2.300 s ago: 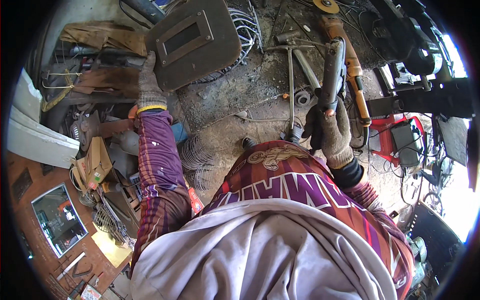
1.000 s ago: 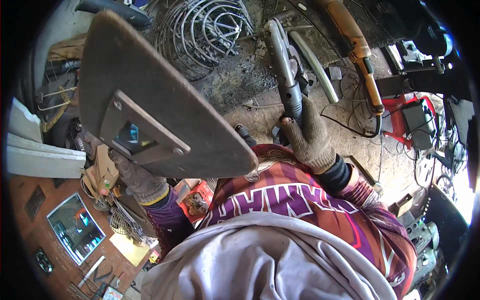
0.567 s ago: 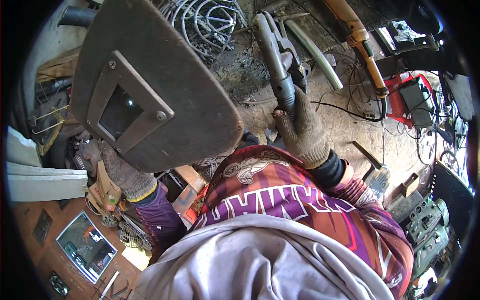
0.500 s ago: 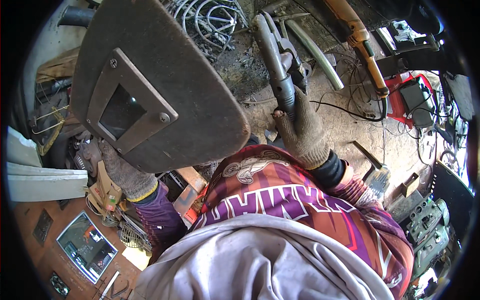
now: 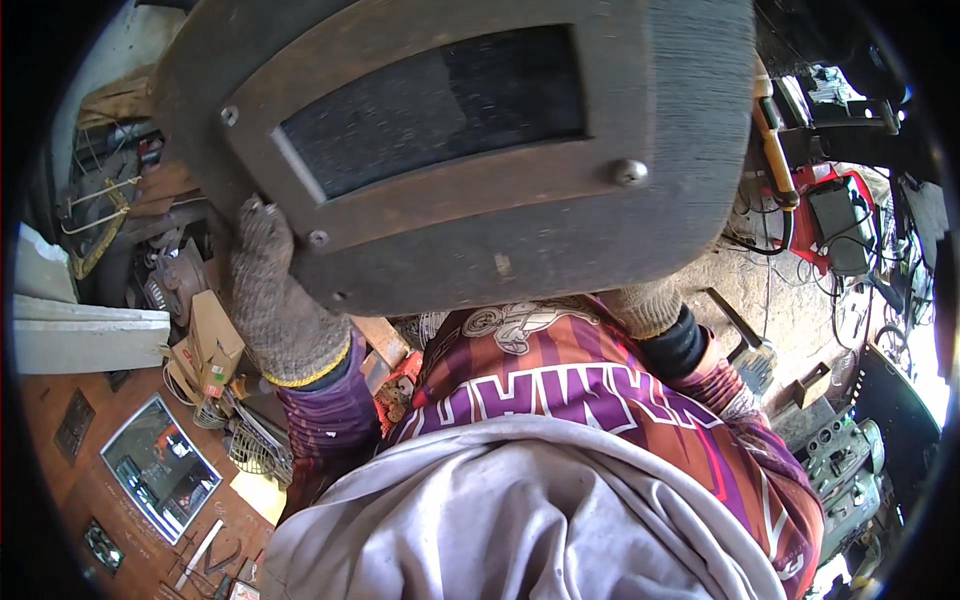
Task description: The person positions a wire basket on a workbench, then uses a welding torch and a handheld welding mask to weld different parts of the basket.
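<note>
A dark welding hand shield (image 5: 490, 250) with a framed rectangular dark window (image 5: 430, 110) fills the upper middle of the head view, close up. My left hand (image 5: 285, 300), in a knitted grey work glove with a yellow cuff, grips the shield at its lower left. Its thumb lies near the window frame. Behind the shield's lower right edge, only the back and wrist part of my gloved right hand (image 5: 645, 305) shows. Its fingers, and whatever they hold, are hidden.
An orange-bodied power tool (image 5: 772, 150) lies at the upper right beside a red case (image 5: 815, 185) and loose cables. A wooden-handled brush (image 5: 745, 340) lies at the right. To the left are cardboard (image 5: 208, 345), white panels (image 5: 95, 345) and a brown surface with a framed glass pane (image 5: 160, 468).
The shield has swung right and closer, covering the workbench middle and the grey electrode holder that was in my right hand. My left hand has turned and moved slightly right with it.
</note>
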`<action>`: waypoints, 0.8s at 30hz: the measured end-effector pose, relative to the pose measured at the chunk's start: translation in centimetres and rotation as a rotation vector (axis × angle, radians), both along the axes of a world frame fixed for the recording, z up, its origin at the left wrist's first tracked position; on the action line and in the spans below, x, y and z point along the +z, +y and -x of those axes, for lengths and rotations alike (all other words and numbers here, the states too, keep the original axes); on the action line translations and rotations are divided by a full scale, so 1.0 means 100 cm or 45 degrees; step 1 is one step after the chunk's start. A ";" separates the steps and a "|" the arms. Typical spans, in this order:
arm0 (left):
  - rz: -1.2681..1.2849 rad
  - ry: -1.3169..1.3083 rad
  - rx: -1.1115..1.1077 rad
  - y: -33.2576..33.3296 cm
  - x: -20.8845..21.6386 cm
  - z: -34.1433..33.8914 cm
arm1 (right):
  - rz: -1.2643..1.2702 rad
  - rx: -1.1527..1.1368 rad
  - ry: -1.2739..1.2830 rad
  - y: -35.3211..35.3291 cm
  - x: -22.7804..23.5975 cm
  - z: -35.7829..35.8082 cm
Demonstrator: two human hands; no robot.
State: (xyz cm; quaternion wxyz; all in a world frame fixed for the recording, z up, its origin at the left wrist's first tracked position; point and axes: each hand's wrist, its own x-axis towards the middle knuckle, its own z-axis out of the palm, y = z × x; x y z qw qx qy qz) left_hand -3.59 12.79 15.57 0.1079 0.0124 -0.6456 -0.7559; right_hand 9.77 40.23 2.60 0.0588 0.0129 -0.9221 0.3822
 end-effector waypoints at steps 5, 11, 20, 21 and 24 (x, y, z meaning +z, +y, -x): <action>-0.033 -0.118 -0.113 -0.004 -0.005 0.010 | -0.228 0.055 -0.038 0.002 -0.018 -0.019; -0.019 -0.129 -0.251 -0.021 -0.013 0.019 | -0.328 0.115 -0.060 0.002 -0.011 -0.019; -0.631 -0.113 -0.548 -0.046 0.025 0.022 | 0.670 -0.350 -0.159 -0.008 0.026 0.014; -0.672 -0.162 -0.613 -0.060 0.032 0.028 | 0.603 -0.385 -0.196 -0.008 0.029 0.016; -0.567 -0.117 -0.408 -0.088 0.045 0.038 | 0.528 -0.431 -0.222 -0.008 0.034 0.019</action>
